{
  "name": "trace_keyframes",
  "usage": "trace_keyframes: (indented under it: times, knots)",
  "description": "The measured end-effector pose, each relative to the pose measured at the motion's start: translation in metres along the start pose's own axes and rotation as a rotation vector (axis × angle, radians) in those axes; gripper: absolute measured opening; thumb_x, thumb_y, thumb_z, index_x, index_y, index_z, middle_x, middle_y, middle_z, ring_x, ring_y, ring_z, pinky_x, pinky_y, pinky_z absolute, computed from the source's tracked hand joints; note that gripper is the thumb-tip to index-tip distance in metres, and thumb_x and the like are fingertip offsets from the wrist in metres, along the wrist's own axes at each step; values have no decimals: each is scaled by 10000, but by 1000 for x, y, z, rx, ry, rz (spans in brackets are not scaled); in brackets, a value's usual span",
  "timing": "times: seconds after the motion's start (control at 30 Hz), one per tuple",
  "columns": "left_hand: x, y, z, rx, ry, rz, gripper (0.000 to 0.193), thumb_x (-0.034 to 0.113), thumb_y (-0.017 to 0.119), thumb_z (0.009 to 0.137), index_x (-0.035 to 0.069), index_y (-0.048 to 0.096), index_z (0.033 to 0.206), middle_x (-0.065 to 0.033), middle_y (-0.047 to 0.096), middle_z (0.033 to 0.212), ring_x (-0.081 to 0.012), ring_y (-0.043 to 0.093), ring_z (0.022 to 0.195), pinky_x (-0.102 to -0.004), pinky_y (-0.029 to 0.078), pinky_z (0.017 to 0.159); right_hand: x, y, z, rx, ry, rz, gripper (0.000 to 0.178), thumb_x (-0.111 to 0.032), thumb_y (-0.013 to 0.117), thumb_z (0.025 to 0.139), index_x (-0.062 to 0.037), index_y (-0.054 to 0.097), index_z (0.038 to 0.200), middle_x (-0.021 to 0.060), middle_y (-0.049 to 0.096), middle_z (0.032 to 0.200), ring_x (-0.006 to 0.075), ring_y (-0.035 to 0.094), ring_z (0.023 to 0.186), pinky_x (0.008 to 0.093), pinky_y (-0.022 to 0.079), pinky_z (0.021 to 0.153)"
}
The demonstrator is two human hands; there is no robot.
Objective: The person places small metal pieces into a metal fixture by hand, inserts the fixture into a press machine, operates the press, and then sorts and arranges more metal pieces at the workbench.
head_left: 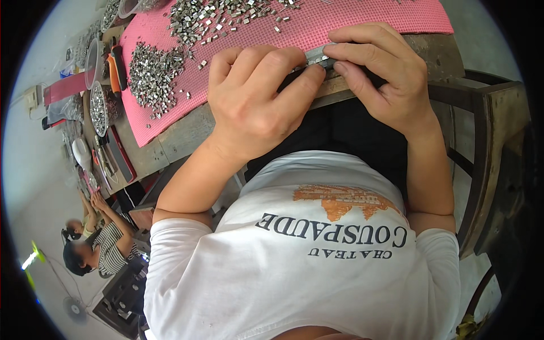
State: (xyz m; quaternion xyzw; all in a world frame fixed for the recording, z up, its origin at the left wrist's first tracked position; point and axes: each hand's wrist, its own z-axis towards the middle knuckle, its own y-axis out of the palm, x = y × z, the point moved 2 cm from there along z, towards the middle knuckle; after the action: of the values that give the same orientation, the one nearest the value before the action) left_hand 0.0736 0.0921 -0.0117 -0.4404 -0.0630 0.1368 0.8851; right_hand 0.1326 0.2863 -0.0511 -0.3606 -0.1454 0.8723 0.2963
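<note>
At the table's near edge, my left hand [252, 105] and my right hand [388, 76] meet over a narrow dark and silver metal piece [317, 55]. My left fingers are bent around its left part, with thumb and forefinger close to its middle. The right thumb and fingertips pinch its other end. Most of the piece is hidden behind my fingers, so its exact kind does not show. Just beyond my hands lies a pink textured mat [249, 48]. Small shiny metal links form a heap [153, 76] at its left and a wider pile [212, 17] at its far side.
Left of the mat are orange-and-black-handled pliers [117, 68] and a clear tub of metal bits [99, 107]. Hand tools [102, 161] lie nearer on the wooden table [175, 139]. A wooden chair [481, 113] stands at right. Another person in stripes [113, 243] sits at far left.
</note>
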Motion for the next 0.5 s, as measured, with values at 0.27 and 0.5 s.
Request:
trace_keyframes:
  times: [0.27, 0.5]
  knots:
    - [-8, -3, 5, -67, -418, -473, 113, 80, 771, 843, 85, 713, 940, -35, 673, 919, -170, 637, 795, -286, 464, 759, 3, 1, 1, 3, 4, 34, 224, 5, 799, 762, -43, 754, 976, 87, 733, 1007, 257, 691, 885, 340, 565, 750]
    - [-23, -13, -2, -30, -881, -1444, 197, 129, 629, 1021, -7, 620, 1164, -108, 644, 1091, -162, 599, 892, -287, 483, 796, 2, -5, 2, -22, 21, 38, 222, 20, 785, 775, -31, 752, 989, 95, 735, 1012, 258, 696, 901, 334, 561, 762]
